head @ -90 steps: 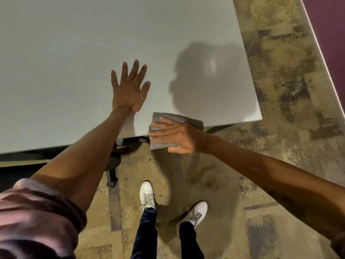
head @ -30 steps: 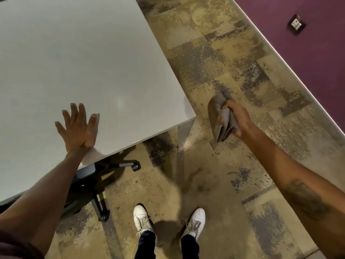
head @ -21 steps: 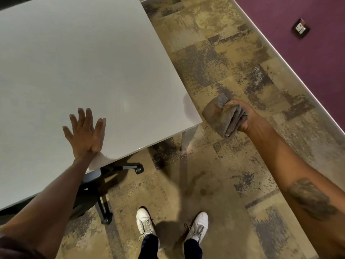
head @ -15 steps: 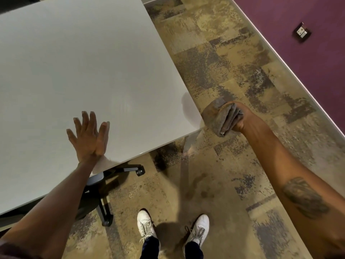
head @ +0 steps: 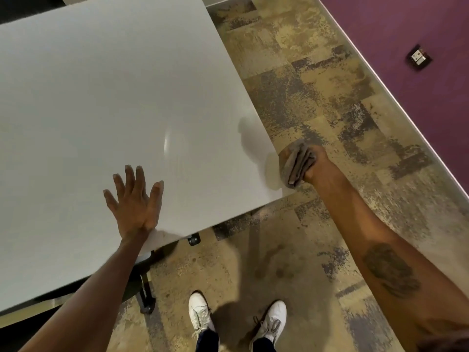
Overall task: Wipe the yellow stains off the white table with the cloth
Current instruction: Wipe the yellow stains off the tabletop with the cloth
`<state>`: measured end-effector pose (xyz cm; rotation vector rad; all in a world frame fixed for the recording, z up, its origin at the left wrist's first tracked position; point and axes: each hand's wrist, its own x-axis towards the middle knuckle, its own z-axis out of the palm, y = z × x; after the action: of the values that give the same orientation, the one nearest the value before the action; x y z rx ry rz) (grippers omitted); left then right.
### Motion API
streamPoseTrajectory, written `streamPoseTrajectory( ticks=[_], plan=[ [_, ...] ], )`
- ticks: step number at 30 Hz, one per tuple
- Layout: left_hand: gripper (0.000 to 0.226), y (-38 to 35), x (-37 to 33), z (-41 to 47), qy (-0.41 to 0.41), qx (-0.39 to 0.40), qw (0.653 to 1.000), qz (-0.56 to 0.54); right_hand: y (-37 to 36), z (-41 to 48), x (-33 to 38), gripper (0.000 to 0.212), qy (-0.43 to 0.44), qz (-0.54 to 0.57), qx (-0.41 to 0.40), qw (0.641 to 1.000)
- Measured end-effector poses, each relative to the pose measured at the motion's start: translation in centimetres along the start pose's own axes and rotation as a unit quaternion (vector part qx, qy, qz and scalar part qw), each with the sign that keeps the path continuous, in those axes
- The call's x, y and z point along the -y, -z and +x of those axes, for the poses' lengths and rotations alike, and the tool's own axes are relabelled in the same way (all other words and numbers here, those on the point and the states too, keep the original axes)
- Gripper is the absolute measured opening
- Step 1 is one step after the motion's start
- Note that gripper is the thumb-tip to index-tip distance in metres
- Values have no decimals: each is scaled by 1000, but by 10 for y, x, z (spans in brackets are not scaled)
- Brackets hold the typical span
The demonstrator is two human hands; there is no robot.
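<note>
The white table (head: 106,97) fills the upper left of the head view. My left hand (head: 134,201) lies flat on it near the front edge, fingers spread, holding nothing. My right hand (head: 313,165) grips a folded grey cloth (head: 294,163) at the table's near right corner. The cloth hangs at the corner edge, touching or just above it. A faint yellowish patch (head: 272,171) shows on the table right beside the cloth. No other stain stands out on the surface.
A patterned tan and grey carpet (head: 317,97) lies right of and in front of the table. A purple wall (head: 418,26) with a socket (head: 418,59) runs along the right. An office chair base (head: 144,293) stands under the table's front edge. My white shoes (head: 200,316) are below.
My right hand pulled the cloth off the table's front edge, swung it out over the carpet, then brought it back left to the table's corner. My left hand stayed flat on the table.
</note>
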<state>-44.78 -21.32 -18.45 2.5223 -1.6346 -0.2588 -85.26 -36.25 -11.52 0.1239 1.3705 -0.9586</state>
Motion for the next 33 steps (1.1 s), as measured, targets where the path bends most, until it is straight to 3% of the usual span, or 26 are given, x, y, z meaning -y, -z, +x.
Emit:
streamPoseTrajectory(
  ticks=[3, 8, 11, 14, 16, 18, 29, 33],
  plan=[
    [78, 7, -6, -3, 2, 14, 1000, -2, -19, 2, 2, 37, 19, -18, -15, 1000],
    [80, 17, -13, -5, 3, 31, 999, -17, -54, 22, 6, 18, 45, -30, -15, 998],
    [78, 18, -14, -4, 6, 36, 999, -17, -78, 31, 12, 24, 55, -35, -24, 998],
    [78, 17, -13, -3, 8, 42, 999, -18, -103, 39, 17, 16, 71, -39, -20, 996],
    [79, 16, -12, -2, 8, 46, 999, -10, -118, 43, 20, 26, 89, -36, -24, 995],
    [80, 16, -11, -1, 4, 43, 999, 0, -134, 47, 23, 19, 103, -22, -12, 994],
    [79, 15, -8, 0, -24, 19, 1000, 9, -205, 91, 51, 32, 115, -33, 16, 993],
    [78, 17, -9, -1, -24, 19, 1000, 1, -214, 100, 59, 47, 103, -17, 85, 991]
  ],
)
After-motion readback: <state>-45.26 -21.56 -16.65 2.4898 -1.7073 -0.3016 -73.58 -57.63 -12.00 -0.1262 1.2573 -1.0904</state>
